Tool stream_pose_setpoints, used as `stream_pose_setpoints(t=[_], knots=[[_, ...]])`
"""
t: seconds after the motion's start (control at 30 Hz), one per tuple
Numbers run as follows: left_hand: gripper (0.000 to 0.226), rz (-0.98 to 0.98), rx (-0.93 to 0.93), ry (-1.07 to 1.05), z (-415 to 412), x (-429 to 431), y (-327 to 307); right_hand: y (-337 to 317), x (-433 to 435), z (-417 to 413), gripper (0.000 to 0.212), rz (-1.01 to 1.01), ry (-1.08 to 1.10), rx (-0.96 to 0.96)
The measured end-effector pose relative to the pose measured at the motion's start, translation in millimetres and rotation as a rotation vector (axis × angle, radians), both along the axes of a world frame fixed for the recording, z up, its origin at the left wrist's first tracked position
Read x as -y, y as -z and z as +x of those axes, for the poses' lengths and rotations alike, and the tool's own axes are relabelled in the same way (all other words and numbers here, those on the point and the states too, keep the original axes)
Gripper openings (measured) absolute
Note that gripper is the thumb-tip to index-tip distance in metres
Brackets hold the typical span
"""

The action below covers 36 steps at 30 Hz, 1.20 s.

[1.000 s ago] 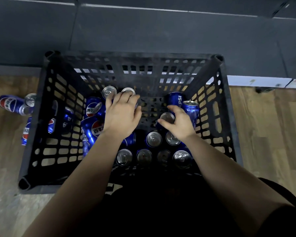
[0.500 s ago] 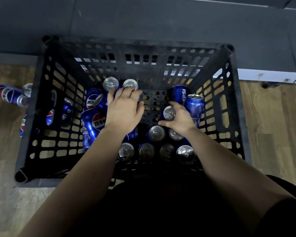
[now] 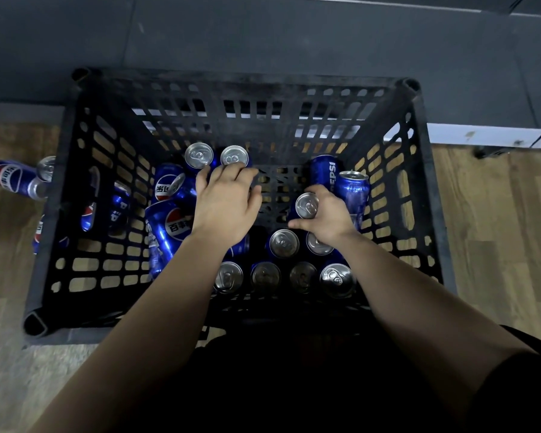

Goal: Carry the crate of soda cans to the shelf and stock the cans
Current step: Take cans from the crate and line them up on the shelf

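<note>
black crate (image 3: 247,81) sits on the wood floor (image 3: 497,232). right hand (image 3: 330,215) grips an upright can (image 3: 306,206) inside; left hand (image 3: 225,204) covers cans, grasp hidden, can't tell. loose cans (image 3: 11,179) lie outside, left.

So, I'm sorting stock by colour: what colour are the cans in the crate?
The cans are blue with silver tops, clearest in the head view.

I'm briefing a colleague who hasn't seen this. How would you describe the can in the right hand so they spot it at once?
Find the black slatted crate on the wooden floor and follow the right hand into its right half. The soda can stands upright there, just beyond the near rows of upright cans. Unlike its neighbours, it has a thumb and fingers curled round it.
</note>
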<state>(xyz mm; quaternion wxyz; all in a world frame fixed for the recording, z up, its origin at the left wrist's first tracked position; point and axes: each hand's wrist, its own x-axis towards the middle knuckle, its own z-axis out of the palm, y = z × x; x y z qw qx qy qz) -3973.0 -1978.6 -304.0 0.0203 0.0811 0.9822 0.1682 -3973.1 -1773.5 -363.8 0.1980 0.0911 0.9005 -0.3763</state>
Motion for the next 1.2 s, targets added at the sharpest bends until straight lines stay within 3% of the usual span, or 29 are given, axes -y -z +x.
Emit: stream_pose_setpoints(t=[0.63,0.83,1.2], knots=[[0.036,-0.039,-0.028,0.025,-23,-8,-70,-77,3,-16,0.056,-0.182,0.19,-0.178],[0.043,-0.037,0.018,0.042,-17,-17,-157,-174,-2,-21,0.05,-0.244,0.27,-0.203],[0.045,-0.024,-0.001,0.08,-16,-31,-391,-419,-7,-16,0.047,-0.251,0.329,-0.25]])
